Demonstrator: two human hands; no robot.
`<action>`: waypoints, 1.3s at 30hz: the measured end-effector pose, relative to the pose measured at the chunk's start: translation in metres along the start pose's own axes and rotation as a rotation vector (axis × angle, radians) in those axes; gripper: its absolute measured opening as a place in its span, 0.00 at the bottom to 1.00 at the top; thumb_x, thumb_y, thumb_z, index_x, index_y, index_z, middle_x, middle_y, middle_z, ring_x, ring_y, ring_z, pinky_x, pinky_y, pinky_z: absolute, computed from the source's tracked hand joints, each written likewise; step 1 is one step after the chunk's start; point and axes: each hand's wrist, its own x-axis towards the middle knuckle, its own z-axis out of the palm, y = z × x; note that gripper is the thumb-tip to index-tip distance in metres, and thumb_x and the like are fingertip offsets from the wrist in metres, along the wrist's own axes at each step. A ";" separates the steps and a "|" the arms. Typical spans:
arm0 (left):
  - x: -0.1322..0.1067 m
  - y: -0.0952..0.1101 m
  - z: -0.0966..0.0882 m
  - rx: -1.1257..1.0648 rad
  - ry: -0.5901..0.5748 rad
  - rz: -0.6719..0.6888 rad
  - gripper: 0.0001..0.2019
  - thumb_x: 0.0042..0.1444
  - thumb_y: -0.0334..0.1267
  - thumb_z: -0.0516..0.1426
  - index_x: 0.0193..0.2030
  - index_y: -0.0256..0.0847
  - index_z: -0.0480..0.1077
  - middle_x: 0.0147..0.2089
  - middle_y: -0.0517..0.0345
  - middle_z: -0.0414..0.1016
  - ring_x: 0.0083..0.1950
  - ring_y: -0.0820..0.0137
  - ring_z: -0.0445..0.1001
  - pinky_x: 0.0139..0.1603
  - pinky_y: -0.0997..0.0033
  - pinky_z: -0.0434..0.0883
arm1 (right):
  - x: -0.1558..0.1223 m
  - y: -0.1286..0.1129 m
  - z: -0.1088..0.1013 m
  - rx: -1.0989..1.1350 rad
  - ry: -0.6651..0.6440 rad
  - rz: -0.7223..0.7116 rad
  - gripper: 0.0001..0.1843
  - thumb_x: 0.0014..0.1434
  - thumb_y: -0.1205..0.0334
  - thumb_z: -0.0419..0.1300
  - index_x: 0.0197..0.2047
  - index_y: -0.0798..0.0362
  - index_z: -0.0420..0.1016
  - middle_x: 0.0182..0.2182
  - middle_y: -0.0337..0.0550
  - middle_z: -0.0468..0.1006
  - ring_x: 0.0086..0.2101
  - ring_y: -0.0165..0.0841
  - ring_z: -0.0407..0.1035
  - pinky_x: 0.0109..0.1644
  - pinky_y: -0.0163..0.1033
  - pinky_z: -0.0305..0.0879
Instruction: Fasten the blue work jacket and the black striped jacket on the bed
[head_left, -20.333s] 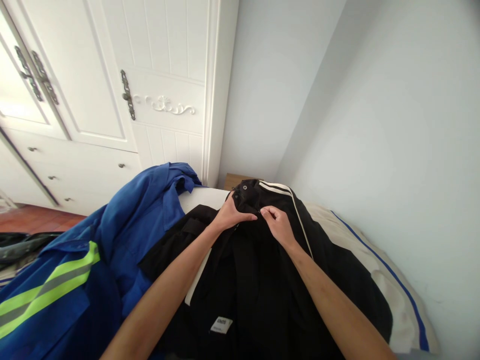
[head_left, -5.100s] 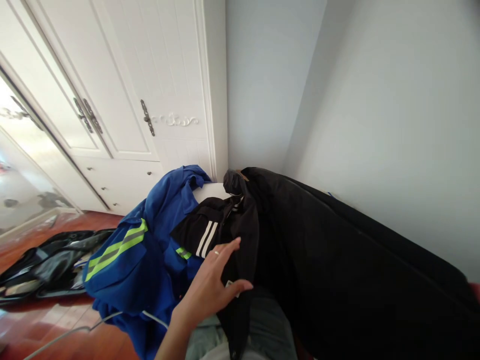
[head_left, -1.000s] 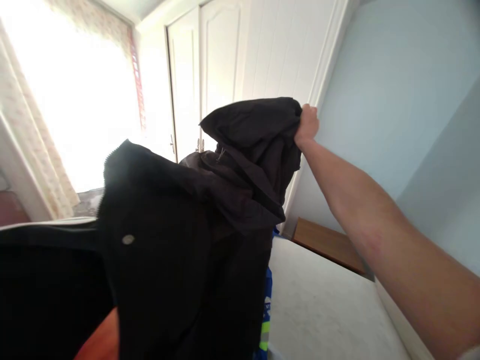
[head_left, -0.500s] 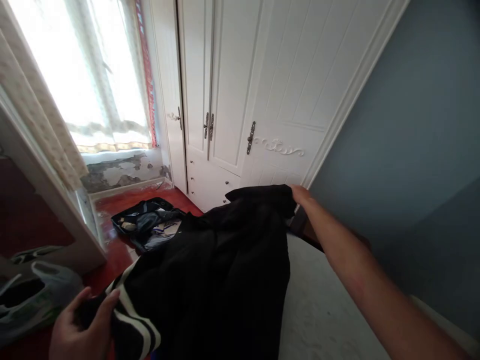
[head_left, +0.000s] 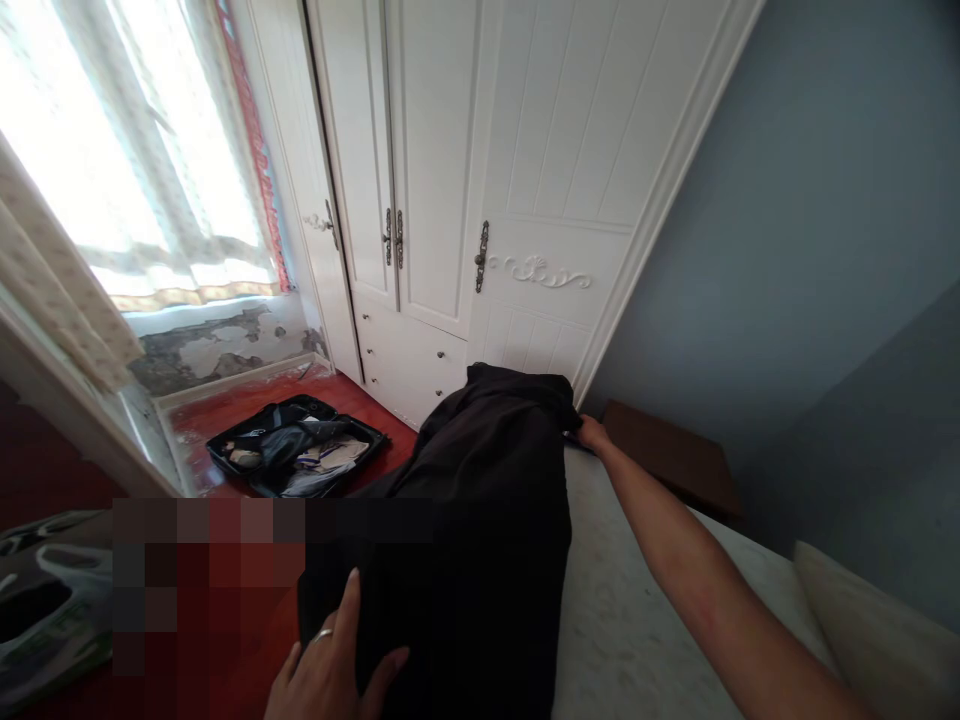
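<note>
A long black garment [head_left: 480,500] lies spread over the edge of a pale bed or mattress [head_left: 637,600]. Its exact kind is hard to make out. At the garment's far right corner, my right hand [head_left: 592,435] is closed on the cloth with the arm stretched out. My left hand [head_left: 322,660], wearing a ring, is over the near left part of the garment, its index finger and thumb apart. Whether those fingers press on the cloth is unclear.
An open suitcase [head_left: 296,445] with clothes sits on the red floor [head_left: 397,450]. White wardrobe doors [head_left: 442,180] rise behind. A plastic bag [head_left: 82,600] is at left, a brown bedside unit [head_left: 667,450] at right, and a pillow [head_left: 870,620] near the wall. A pixelated patch covers the lower left.
My left hand has released the white-striped end of the garment and moved right over the cloth. My right hand has lowered its corner toward the bed. The view has shifted slightly.
</note>
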 end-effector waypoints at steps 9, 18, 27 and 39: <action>0.004 0.024 0.001 0.131 0.548 0.138 0.40 0.61 0.63 0.45 0.71 0.35 0.54 0.70 0.36 0.56 0.74 0.44 0.48 0.63 0.23 0.51 | -0.027 0.005 0.004 0.073 0.030 0.017 0.25 0.65 0.60 0.54 0.63 0.59 0.64 0.55 0.61 0.74 0.54 0.49 0.70 0.55 0.47 0.66; 0.045 0.156 0.026 0.078 0.390 0.622 0.40 0.60 0.62 0.53 0.70 0.33 0.57 0.73 0.36 0.49 0.76 0.44 0.39 0.69 0.30 0.49 | -0.087 -0.011 -0.024 0.165 0.125 -0.207 0.33 0.59 0.65 0.61 0.66 0.58 0.60 0.63 0.58 0.64 0.60 0.44 0.64 0.64 0.45 0.59; 0.022 0.261 0.065 -0.099 0.182 0.953 0.28 0.61 0.41 0.58 0.66 0.33 0.62 0.71 0.33 0.52 0.76 0.44 0.39 0.70 0.31 0.47 | -0.247 0.044 -0.096 0.132 -0.183 -0.614 0.28 0.61 0.57 0.60 0.63 0.55 0.67 0.60 0.56 0.69 0.49 0.42 0.73 0.59 0.50 0.66; -0.073 0.188 0.144 -0.575 0.202 1.070 0.14 0.64 0.31 0.50 0.54 0.37 0.70 0.58 0.45 0.71 0.68 0.64 0.62 0.67 0.55 0.67 | -0.462 0.163 -0.134 0.574 -0.016 -0.140 0.31 0.58 0.42 0.64 0.57 0.54 0.74 0.55 0.56 0.75 0.50 0.46 0.75 0.56 0.51 0.72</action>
